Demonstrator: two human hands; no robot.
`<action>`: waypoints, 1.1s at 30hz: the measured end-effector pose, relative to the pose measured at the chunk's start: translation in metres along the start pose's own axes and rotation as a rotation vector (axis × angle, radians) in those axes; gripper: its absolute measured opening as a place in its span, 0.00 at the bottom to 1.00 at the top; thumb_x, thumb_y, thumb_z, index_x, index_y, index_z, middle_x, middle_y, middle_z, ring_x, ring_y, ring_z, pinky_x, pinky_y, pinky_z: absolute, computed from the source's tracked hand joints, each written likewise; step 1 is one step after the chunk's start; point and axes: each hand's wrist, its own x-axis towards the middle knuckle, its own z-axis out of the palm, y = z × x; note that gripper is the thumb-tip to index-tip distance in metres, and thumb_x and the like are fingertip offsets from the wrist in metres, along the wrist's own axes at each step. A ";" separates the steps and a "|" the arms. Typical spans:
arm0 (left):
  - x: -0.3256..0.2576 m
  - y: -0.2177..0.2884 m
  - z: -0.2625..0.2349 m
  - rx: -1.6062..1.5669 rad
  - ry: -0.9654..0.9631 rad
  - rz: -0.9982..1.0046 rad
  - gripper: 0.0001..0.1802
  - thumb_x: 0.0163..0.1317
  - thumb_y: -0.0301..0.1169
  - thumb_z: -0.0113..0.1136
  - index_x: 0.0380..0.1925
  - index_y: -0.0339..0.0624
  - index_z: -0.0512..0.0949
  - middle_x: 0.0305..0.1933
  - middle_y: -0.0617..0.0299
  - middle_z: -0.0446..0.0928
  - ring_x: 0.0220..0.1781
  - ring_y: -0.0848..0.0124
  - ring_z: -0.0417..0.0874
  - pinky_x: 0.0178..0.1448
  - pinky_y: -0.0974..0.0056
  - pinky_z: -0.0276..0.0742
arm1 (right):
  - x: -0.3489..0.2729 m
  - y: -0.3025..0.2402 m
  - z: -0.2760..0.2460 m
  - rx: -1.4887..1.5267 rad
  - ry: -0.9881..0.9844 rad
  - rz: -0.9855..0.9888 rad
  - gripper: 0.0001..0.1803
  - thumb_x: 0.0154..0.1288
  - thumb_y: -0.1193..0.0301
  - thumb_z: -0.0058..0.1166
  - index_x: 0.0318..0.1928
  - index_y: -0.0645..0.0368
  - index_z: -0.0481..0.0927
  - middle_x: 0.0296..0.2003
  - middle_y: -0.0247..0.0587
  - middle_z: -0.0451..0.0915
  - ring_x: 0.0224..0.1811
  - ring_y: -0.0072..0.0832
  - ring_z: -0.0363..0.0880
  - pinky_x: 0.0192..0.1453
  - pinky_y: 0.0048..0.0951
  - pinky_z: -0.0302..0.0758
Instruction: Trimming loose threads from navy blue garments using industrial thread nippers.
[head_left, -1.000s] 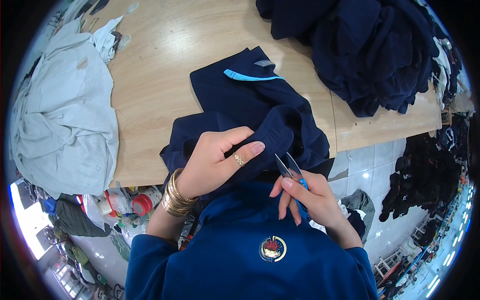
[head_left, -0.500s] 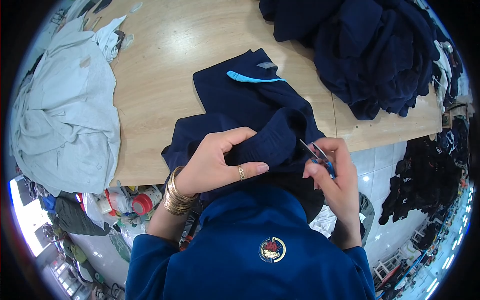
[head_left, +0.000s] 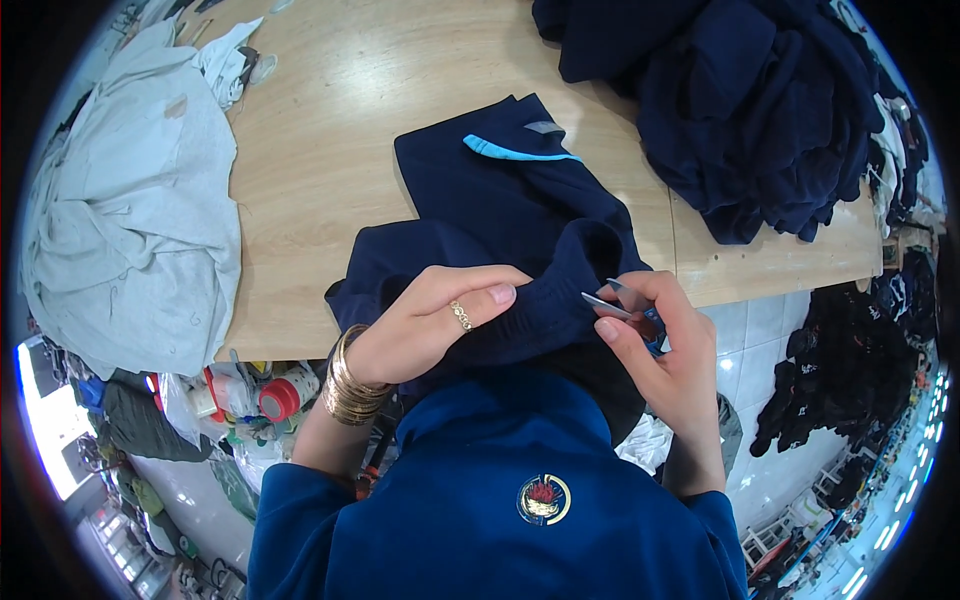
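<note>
A navy garment (head_left: 480, 195) lies folded near the table's front edge, its closest part drawn toward me. My left hand (head_left: 425, 320) is closed on its gathered edge (head_left: 545, 305), the thumb pressed on top and the other fingers partly hidden by cloth. Thread snips (head_left: 612, 303) with blue handles sit in my right hand (head_left: 665, 345). Their blades are apart and point left, close to the gathered edge; whether they touch it I cannot tell. Farther up the garment runs a light blue strip (head_left: 515, 153), with a small grey tag (head_left: 545, 128) beside it.
A large heap of navy garments (head_left: 755, 110) covers the table's far right. Pale grey cloth (head_left: 130, 220) is spread over its left end. Below the front edge on the left is a red-lidded container (head_left: 282, 397) among clutter. Black clothes (head_left: 835, 365) lie at the right.
My right hand has turned, and the snips' blades now point more to the left, nearer the gathered edge. My left thumb has shifted up and left on the cloth.
</note>
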 end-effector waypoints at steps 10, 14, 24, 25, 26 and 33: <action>0.001 -0.001 0.004 0.182 -0.029 0.048 0.16 0.68 0.35 0.45 0.43 0.35 0.77 0.22 0.60 0.75 0.22 0.76 0.70 0.27 0.71 0.64 | 0.002 -0.006 0.008 -0.153 -0.042 -0.128 0.08 0.58 0.70 0.60 0.34 0.60 0.76 0.25 0.37 0.79 0.23 0.28 0.79 0.25 0.21 0.71; 0.001 0.005 0.004 0.223 -0.044 0.012 0.15 0.68 0.35 0.46 0.43 0.36 0.77 0.22 0.60 0.75 0.21 0.75 0.70 0.26 0.71 0.63 | 0.001 -0.005 0.008 -0.160 -0.050 -0.129 0.08 0.58 0.71 0.60 0.34 0.60 0.76 0.25 0.37 0.79 0.23 0.27 0.78 0.25 0.21 0.71; 0.000 0.007 0.006 0.249 -0.027 0.067 0.15 0.68 0.35 0.46 0.43 0.36 0.77 0.22 0.60 0.75 0.21 0.75 0.70 0.27 0.71 0.64 | -0.001 -0.006 0.007 -0.172 -0.059 -0.126 0.08 0.58 0.70 0.59 0.34 0.59 0.76 0.24 0.36 0.79 0.21 0.27 0.78 0.24 0.21 0.70; 0.000 0.007 0.006 0.253 -0.035 0.059 0.15 0.68 0.34 0.46 0.43 0.36 0.77 0.23 0.60 0.75 0.22 0.75 0.70 0.27 0.71 0.64 | -0.002 -0.007 0.007 -0.173 -0.065 -0.122 0.08 0.59 0.69 0.59 0.34 0.59 0.76 0.23 0.36 0.79 0.21 0.27 0.78 0.24 0.21 0.70; -0.001 0.007 0.006 0.258 -0.042 0.050 0.15 0.68 0.34 0.46 0.43 0.36 0.77 0.23 0.60 0.75 0.22 0.75 0.70 0.28 0.71 0.65 | -0.003 -0.007 0.007 -0.175 -0.061 -0.122 0.08 0.59 0.69 0.59 0.34 0.59 0.76 0.23 0.36 0.79 0.21 0.27 0.78 0.24 0.21 0.70; -0.002 0.007 0.008 0.282 -0.054 0.084 0.16 0.68 0.35 0.46 0.43 0.35 0.77 0.24 0.59 0.76 0.22 0.74 0.71 0.28 0.70 0.66 | -0.010 -0.007 0.010 -0.048 -0.073 0.003 0.09 0.61 0.68 0.57 0.36 0.60 0.75 0.23 0.36 0.78 0.22 0.25 0.78 0.25 0.21 0.69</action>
